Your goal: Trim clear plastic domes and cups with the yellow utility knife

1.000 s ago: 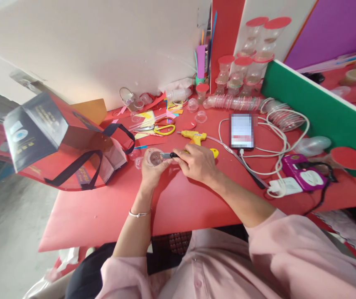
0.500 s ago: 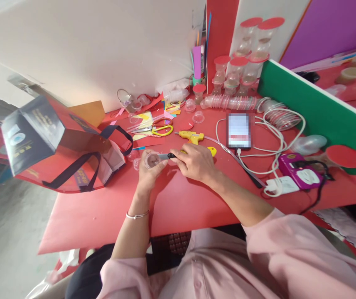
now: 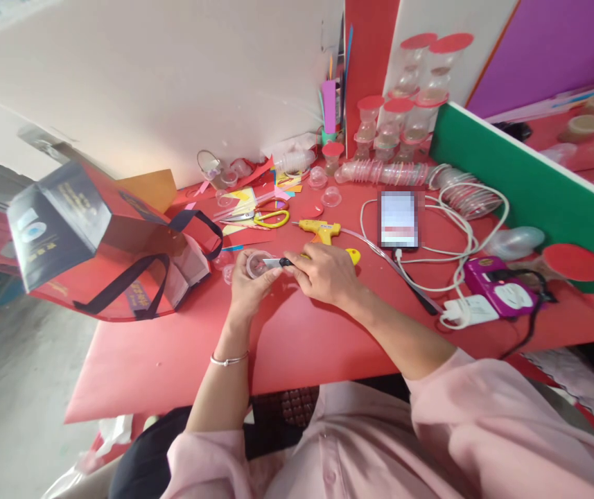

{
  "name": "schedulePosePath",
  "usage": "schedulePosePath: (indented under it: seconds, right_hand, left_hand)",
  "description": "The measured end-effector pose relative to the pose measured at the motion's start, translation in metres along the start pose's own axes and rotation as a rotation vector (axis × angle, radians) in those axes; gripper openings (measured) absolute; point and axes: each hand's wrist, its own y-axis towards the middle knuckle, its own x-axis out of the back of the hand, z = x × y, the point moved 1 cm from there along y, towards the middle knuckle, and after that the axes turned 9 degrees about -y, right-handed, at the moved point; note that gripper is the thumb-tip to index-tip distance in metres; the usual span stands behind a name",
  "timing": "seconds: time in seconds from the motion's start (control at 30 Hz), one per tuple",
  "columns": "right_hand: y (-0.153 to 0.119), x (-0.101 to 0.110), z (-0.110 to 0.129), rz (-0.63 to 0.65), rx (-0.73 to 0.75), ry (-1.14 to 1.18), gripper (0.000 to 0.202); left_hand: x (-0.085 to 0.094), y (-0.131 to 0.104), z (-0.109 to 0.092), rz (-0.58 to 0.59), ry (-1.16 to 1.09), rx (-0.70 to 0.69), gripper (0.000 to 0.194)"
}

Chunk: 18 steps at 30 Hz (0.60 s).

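My left hand (image 3: 251,285) is closed around a small clear plastic cup (image 3: 255,256), its round opening turned up towards me. My right hand (image 3: 326,274) grips a knife (image 3: 272,263) with a flat pale blade and a black collar; a yellow end, apparently of its handle, shows past the knuckles. The blade reaches over the cup's rim, its tip at or just inside the opening. Most of the handle is hidden by my fingers. Small clear plastic domes (image 3: 227,273) lie just left of the cup. Behind my right hand rests a yellow glue gun (image 3: 320,227).
Yellow-handled scissors (image 3: 272,213) lie among paper scraps behind my hands. A red carrier bag (image 3: 120,270) stands left. Right are a phone (image 3: 399,219), white cables, a purple power adapter (image 3: 504,287) and a green divider (image 3: 525,187). Red-capped hourglass shapes (image 3: 387,128) stand behind stacked clear cups (image 3: 385,171).
The cup has turned slightly in my left hand, and the blade has shifted a little left, further over its opening. Both grips stay the same.
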Motion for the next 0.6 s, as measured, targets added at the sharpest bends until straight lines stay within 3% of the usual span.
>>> schedulePosePath:
  seconds: [0.23, 0.47, 0.6]
  right_hand:
    - [-0.002, 0.001, 0.001, -0.056, 0.02, -0.033, 0.042]
    - [-0.003, 0.006, 0.003, -0.087, 0.03, -0.031, 0.043]
    - [-0.004, 0.011, 0.007, -0.087, 0.071, -0.021, 0.041]
  left_hand:
    - [0.004, -0.001, -0.006, -0.051, 0.136, -0.11, 0.05]
    - [0.01, -0.006, -0.01, 0.001, 0.2, -0.205, 0.053]
    - [0.009, -0.02, -0.013, -0.077, 0.24, -0.246, 0.052]
